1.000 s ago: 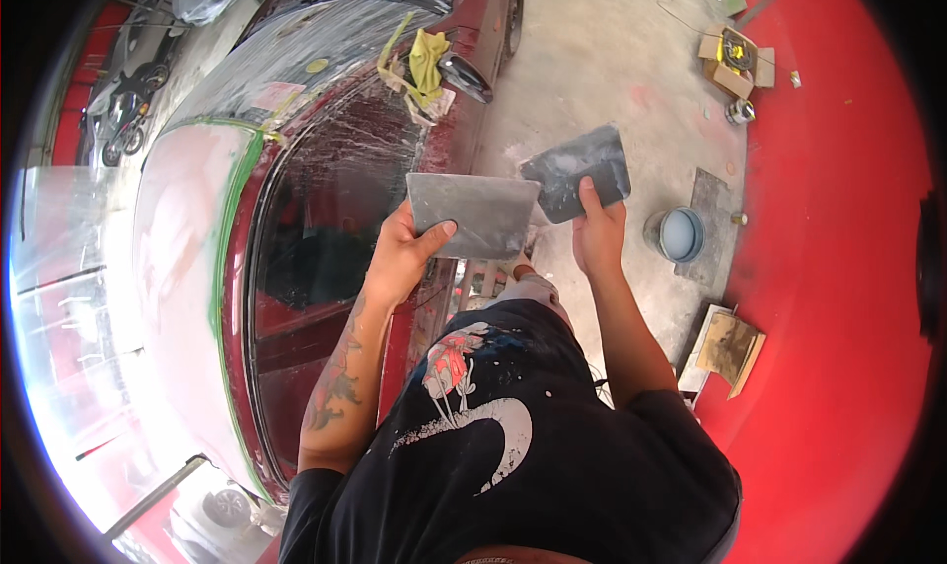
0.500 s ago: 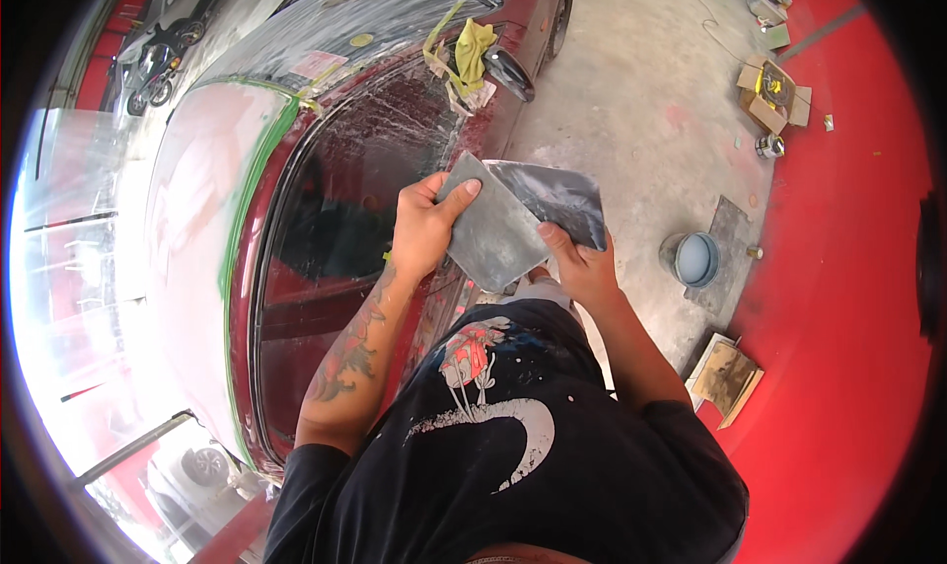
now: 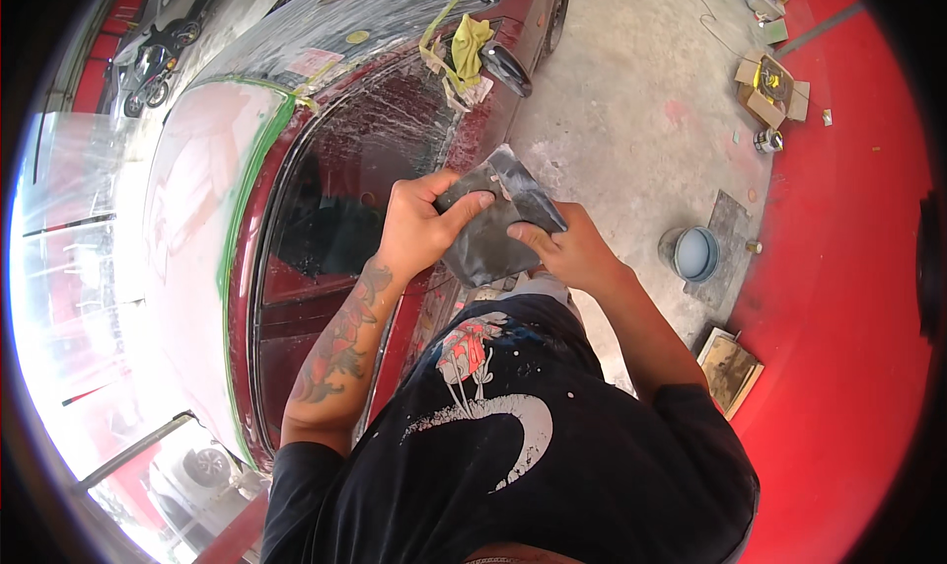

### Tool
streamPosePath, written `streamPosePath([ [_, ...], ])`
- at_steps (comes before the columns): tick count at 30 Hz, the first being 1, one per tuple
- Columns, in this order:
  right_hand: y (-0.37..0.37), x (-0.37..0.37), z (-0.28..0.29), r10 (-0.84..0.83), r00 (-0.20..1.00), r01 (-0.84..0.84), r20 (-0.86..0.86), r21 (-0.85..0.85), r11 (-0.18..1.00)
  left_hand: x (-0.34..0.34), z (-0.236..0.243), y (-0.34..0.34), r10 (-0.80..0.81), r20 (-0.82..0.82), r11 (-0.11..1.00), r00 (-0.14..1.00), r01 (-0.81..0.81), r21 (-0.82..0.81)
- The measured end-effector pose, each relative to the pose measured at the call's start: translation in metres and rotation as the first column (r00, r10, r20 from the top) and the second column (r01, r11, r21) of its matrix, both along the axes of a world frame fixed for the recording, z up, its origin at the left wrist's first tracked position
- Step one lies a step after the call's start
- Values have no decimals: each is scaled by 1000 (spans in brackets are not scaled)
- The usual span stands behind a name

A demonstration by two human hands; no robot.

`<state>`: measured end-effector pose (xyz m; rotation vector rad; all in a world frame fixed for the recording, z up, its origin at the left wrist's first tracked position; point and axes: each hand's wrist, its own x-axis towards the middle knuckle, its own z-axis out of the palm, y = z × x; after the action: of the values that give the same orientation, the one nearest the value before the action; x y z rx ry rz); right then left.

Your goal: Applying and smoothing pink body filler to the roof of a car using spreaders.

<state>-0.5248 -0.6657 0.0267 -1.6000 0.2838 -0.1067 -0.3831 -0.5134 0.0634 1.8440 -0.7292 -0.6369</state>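
Both hands hold a dark grey sheet of sandpaper [image 3: 487,245] in front of my waist, beside a dark red car [image 3: 473,148]. My left hand [image 3: 418,221] pinches its left side, thumb on top and fingers behind. At its right side, my right hand [image 3: 582,250] is closed, with the thumb pressing on the face. A darker, shiny flap of the sheet slants across the upper right, and its top edge looks worn and pale. The fingers behind the sheet are hidden.
The car's side window [image 3: 340,204] is at my left, below a pale roof [image 3: 187,169] edged with green tape. A yellow-green cloth [image 3: 470,49] lies near the side mirror [image 3: 507,69]. On the floor at right are a bucket of greyish liquid [image 3: 694,255], a cardboard box [image 3: 762,105] and a wooden board [image 3: 728,372].
The two parts of the sandpaper were spread apart and now overlap, showing a darker face. My right hand has moved left and up, closer to my left hand.
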Motion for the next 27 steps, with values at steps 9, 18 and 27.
streamPosePath([
  [9,-10,1,0,259,918,-281,-302,-31,959,-5,16,-3,-205,274,973,940,165,161],
  [18,22,-1,-23,-354,934,348,-48,347,871,0,-20,26,236,-238,968,942,-248,-24],
  [27,19,8,8,-6,1000,6,-26,14,1000,-10,-19,27,233,-139,972,962,-237,-10],
])
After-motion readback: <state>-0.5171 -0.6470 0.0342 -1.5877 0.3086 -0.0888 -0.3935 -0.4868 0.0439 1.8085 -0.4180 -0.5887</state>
